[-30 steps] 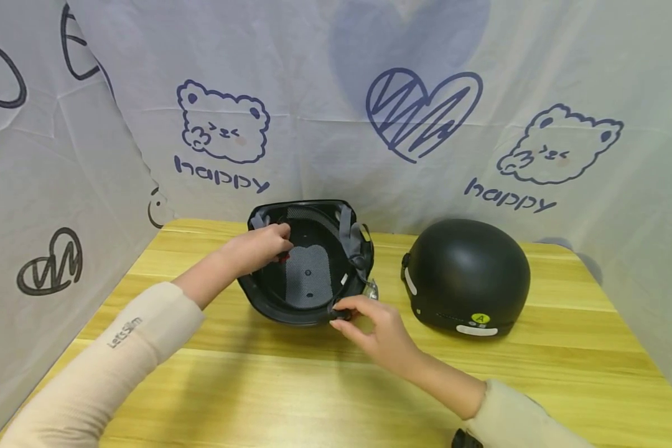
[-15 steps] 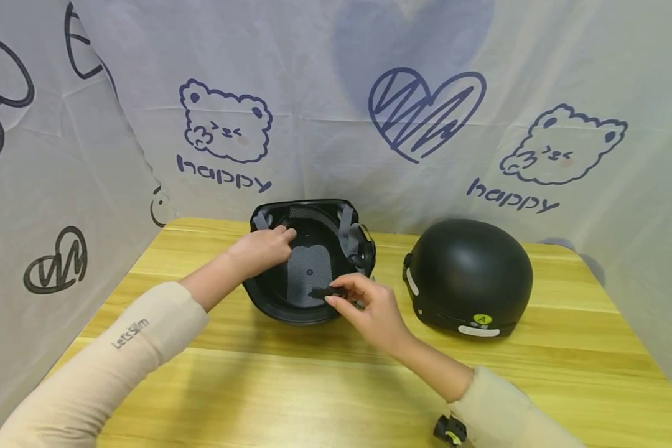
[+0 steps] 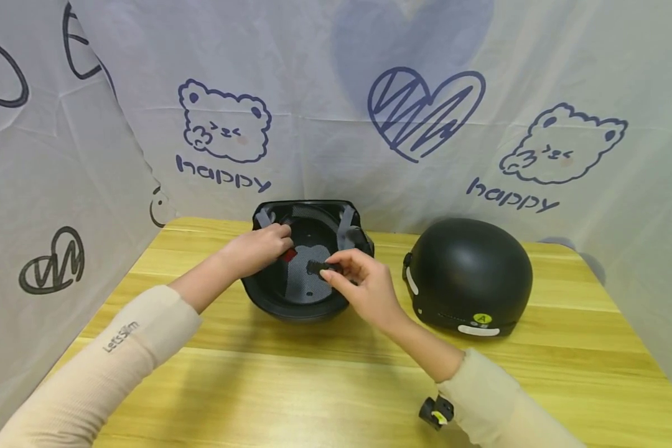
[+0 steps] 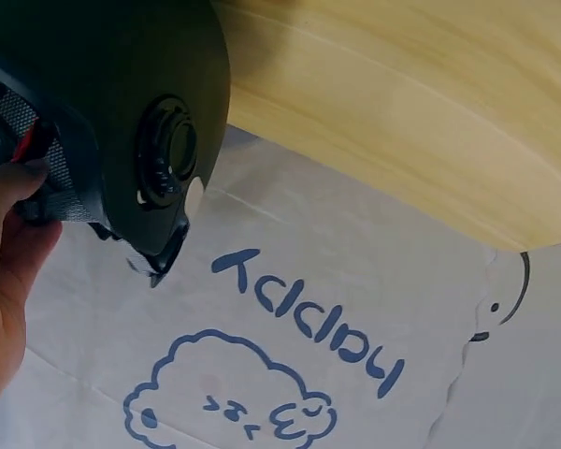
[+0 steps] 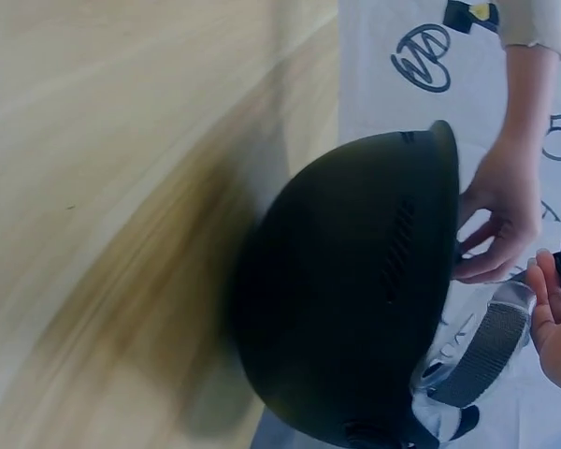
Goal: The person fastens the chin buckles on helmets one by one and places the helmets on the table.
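Observation:
A black helmet (image 3: 291,314) lies upside down on the table, its grey-lined hollow facing up. Over its left side, my left hand (image 3: 257,249) pinches a red-and-black strap buckle (image 4: 30,140), which also shows in the left wrist view. My right hand (image 3: 369,283) holds a flat black buckle tongue (image 3: 316,267) between thumb and fingertips, above the middle of the hollow. The two buckle parts are a short gap apart. In the right wrist view a wide grey strap (image 5: 496,346) runs from the helmet's rim up to my right hand.
A second black helmet (image 3: 470,274), dome up with a yellow "A" sticker, stands to the right on the wooden table (image 3: 269,386). A printed cloth (image 3: 313,143) hangs behind and along the sides. A small black device (image 3: 437,412) sits at the right wrist.
My right hand has moved from the helmet's near right rim up and left over the hollow, bringing the black buckle tongue closer to the left hand. The left hand has barely moved.

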The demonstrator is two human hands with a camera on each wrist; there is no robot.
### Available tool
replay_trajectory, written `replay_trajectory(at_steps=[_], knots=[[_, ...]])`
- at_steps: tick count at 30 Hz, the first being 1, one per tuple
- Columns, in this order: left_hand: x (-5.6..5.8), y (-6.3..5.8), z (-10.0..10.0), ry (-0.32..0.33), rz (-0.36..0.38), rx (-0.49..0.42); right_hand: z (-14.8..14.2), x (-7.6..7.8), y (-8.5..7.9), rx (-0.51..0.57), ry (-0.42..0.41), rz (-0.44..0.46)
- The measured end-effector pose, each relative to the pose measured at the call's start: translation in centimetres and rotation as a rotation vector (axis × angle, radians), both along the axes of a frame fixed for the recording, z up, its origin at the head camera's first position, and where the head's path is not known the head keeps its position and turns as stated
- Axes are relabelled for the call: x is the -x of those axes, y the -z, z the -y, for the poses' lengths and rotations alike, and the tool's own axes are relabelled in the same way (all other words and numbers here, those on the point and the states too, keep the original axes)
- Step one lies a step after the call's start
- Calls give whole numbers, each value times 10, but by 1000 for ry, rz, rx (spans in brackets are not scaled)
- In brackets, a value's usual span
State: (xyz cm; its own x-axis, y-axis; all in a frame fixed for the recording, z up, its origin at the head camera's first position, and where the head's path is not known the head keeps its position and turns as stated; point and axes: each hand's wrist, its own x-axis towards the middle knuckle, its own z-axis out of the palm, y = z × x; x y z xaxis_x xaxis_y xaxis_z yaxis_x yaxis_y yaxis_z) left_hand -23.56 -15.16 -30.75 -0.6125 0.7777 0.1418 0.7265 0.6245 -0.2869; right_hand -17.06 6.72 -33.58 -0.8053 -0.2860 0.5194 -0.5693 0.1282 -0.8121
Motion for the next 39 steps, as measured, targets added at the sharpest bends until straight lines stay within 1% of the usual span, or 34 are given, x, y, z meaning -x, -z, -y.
replay_trajectory(at_steps=[3, 7, 11, 14, 16, 21, 25, 31, 35, 39], knots=[[3, 2, 1, -4, 62, -90, 1, 1, -5, 18, -3, -2], [5, 4, 4, -52, 175, -213, 3, 2, -11, 44, -9, 7], [6, 8, 9, -73, 253, -342, 5, 5, -14, 72, -18, 33], [7, 10, 11, -72, 290, -453, 7, 9, -17, 83, -19, 50], [7, 12, 13, -79, 301, -515, 8, 14, -19, 89, -19, 63], [8, 17, 19, -100, 305, -628, 12, 27, -24, 93, -1, 104], [7, 19, 21, -119, 337, -726, 15, 36, -27, 74, 21, 141], [7, 20, 22, -157, 384, -812, 19, 48, -24, 64, 62, 245], [8, 20, 22, -172, 399, -836, 21, 53, -20, 66, 81, 319], [9, 20, 22, -169, 400, -844, 23, 55, -16, 52, 94, 376]])
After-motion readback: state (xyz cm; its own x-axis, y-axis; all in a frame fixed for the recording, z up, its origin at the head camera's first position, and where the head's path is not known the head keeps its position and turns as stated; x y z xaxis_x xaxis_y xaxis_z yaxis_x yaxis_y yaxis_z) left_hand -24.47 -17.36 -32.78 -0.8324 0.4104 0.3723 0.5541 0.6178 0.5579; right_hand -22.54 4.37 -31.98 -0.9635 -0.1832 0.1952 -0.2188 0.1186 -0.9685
